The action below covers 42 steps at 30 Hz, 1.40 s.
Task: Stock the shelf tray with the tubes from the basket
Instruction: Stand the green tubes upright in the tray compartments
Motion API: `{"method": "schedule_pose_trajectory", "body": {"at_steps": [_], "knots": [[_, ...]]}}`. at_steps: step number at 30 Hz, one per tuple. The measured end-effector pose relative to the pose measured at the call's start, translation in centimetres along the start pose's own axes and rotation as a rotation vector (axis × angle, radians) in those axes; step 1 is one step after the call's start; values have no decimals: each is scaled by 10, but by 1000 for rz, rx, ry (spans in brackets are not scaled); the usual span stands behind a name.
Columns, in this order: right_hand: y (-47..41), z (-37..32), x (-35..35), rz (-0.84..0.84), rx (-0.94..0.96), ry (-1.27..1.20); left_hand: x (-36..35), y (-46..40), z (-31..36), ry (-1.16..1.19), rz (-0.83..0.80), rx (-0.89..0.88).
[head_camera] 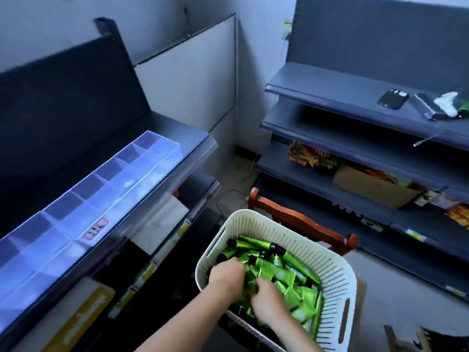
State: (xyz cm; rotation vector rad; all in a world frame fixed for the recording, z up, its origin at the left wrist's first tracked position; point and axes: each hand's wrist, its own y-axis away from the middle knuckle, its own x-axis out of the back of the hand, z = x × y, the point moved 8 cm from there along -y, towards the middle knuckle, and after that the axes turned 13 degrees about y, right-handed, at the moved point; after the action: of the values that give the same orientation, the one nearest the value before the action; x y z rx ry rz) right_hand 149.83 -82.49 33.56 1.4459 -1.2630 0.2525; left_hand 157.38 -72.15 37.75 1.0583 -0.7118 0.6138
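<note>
Sitting left of the basket (337, 273): clear divided shelf tray (83, 199). Filling the basket: green tubes (276, 270). Reaching into the basket, both buried in tubes: left hand (225, 271), right hand (266, 299). Curling among the tubes: fingers, grip too blurred to tell.

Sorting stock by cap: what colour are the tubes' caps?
Black caps on the green tubes, seen in the head view.

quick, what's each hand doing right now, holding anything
Left hand: down among the shiny green tubes in the white slotted plastic basket; grip cannot be told.
Right hand: also buried in the tubes; grip cannot be told.
</note>
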Motion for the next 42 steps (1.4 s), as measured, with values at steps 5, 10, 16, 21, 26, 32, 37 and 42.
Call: {"method": "schedule_pose_trajectory", "body": {"at_steps": [5,10,16,21,26,32,37,42], "knots": [[29,-19,61,176,144,-27,47,45,-9,272,288,-143],[70,-66,145,466,291,-98,112,141,-67,724,595,-197],[117,-193,174,547,540,-100,154,291,-188,1000,910,-99],[165,-305,145,489,749,-283,167,398,-276,1029,1090,-22],[215,-438,89,307,980,-285,185,481,-372,1028,1270,75],[259,-559,31,221,1192,-196,186,512,-431,996,1258,128],[284,-613,-11,130,1296,-91,166,513,-439,1024,1212,78],[290,-635,-45,63,1362,57,155,517,-434,953,1224,100]]}}
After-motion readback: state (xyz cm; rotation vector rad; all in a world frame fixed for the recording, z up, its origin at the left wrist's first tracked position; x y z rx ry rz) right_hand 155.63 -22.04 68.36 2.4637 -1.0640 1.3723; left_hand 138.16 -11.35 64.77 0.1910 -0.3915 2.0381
